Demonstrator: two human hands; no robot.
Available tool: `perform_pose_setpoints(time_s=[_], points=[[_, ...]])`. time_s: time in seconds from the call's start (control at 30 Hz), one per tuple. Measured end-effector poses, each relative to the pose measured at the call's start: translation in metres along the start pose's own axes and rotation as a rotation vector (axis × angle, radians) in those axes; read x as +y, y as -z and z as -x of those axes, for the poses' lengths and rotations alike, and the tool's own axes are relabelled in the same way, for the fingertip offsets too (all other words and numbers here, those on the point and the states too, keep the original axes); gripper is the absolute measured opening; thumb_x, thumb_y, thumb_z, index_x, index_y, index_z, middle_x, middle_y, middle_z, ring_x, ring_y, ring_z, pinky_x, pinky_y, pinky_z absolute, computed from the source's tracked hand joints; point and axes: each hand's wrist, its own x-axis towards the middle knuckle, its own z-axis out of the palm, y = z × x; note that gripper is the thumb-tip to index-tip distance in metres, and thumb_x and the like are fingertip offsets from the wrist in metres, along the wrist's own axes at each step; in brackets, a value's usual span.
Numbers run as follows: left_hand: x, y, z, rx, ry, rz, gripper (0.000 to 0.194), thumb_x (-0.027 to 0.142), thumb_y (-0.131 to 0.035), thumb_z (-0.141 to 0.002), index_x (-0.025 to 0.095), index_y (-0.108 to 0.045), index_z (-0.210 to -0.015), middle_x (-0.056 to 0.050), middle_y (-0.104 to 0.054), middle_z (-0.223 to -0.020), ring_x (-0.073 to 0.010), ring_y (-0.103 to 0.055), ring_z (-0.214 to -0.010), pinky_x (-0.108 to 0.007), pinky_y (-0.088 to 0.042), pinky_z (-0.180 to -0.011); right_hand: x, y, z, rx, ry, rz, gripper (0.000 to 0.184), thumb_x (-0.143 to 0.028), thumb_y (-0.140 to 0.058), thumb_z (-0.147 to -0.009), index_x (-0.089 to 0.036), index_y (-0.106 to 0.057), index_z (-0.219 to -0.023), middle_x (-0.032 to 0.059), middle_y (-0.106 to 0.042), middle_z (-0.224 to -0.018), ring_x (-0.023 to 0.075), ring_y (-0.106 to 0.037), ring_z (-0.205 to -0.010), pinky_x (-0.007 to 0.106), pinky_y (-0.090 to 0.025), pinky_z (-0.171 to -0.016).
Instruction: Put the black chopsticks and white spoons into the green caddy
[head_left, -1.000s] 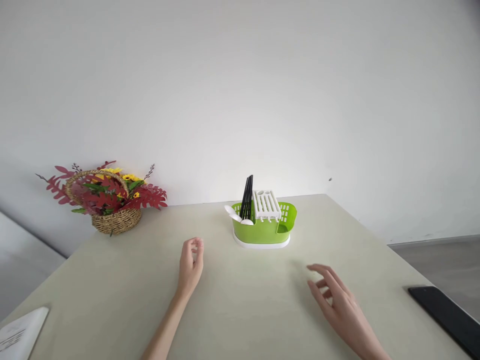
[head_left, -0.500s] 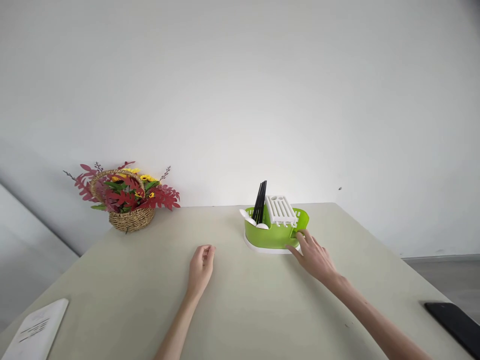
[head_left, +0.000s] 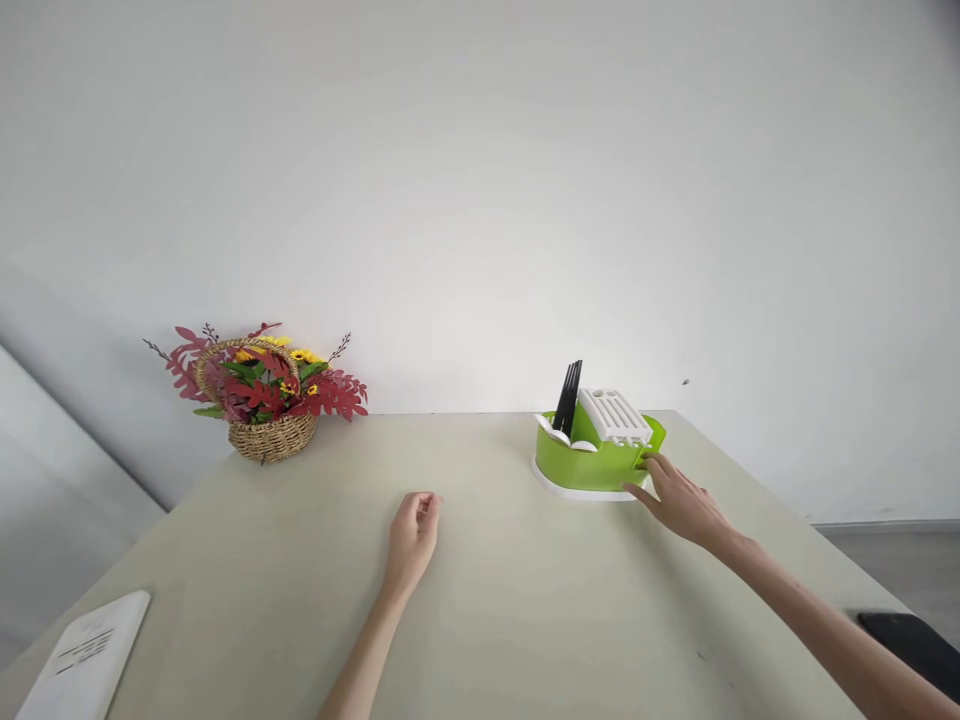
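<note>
Right hand (head_left: 686,510) is partly closed at the right end of an oval green plastic caddy (head_left: 589,470), its fingers reaching into the low front cutout and its thumb lower down, outside the front wall, so the rim appears pinched between them. The caddy sits near the back of the pale grey-green table (head_left: 487,610), right of the middle, on a white oval base (head_left: 559,488). Slim black sticks (head_left: 569,398) lean upright in its left part, white plastic spoons (head_left: 556,435) rest at the rim beside them, and a slotted white plastic rack (head_left: 615,415) slopes across the top. With only one end held, a low, even pull or push would suit best, base flat on the tabletop; lifting or jerking from this corner could tip the tall sticks or swing the far end round. A firm pinch on the wall, clear of the rack's small hooks, seems safest. Left hand (head_left: 411,545) is loosely curled, nearly closed, with nothing visible in it, well apart from the caddy; it could steady the far end. A woven basket (head_left: 274,440) of red and yellow flowers stands well to the left.
</note>
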Motion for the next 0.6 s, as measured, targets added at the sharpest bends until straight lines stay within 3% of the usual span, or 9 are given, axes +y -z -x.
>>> perform_pose_setpoints(time_s=[0.3,0.37,0.5,0.6], points=[[0.001,0.001,0.003,-0.010,-0.010,-0.014,0.038,0.057,-0.050,-0.096,0.022,-0.067,-0.092,-0.007,-0.073,-0.091,-0.0217,-0.068,-0.083,-0.032,-0.053,-0.075,0.090,-0.006,-0.020,-0.050,-0.032,-0.057,0.054,-0.064,-0.035,-0.098,-0.019,-0.050,-0.122,0.0219,-0.047,-0.152,0.0376,-0.060,-0.125,0.052,-0.055,-0.093],[0.000,0.001,0.004,-0.011,-0.014,-0.020,0.038,0.057,-0.050,-0.096,0.022,-0.066,-0.091,-0.007,-0.073,-0.090,-0.0218,-0.068,-0.083,-0.032,-0.053,-0.074,0.109,-0.011,-0.023,-0.038,-0.008,-0.095,0.053,-0.064,-0.035,-0.098,-0.018,-0.050,-0.121,0.0246,-0.046,-0.151,0.0368,-0.062,-0.121,0.050,-0.052,-0.100],[-0.002,0.001,0.005,-0.009,-0.012,-0.029,0.037,0.055,-0.049,-0.097,0.022,-0.066,-0.093,-0.007,-0.073,-0.091,-0.0216,-0.068,-0.084,-0.031,-0.053,-0.074,0.141,-0.023,-0.030,-0.004,-0.012,-0.092,0.059,-0.064,-0.032,-0.099,-0.013,-0.052,-0.122,0.0312,-0.037,-0.156,0.0389,-0.052,-0.135,0.047,-0.044,-0.110],[-0.003,0.001,0.006,-0.007,-0.005,-0.034,0.036,0.054,-0.049,-0.097,0.022,-0.066,-0.093,-0.007,-0.073,-0.090,-0.0215,-0.068,-0.084,-0.030,-0.053,-0.073,0.149,-0.029,-0.031,0.067,-0.071,-0.039,0.066,-0.063,-0.032,-0.098,-0.010,-0.051,-0.131,0.0300,-0.040,-0.156,0.0364,-0.052,-0.137,0.040,-0.045,-0.111]])
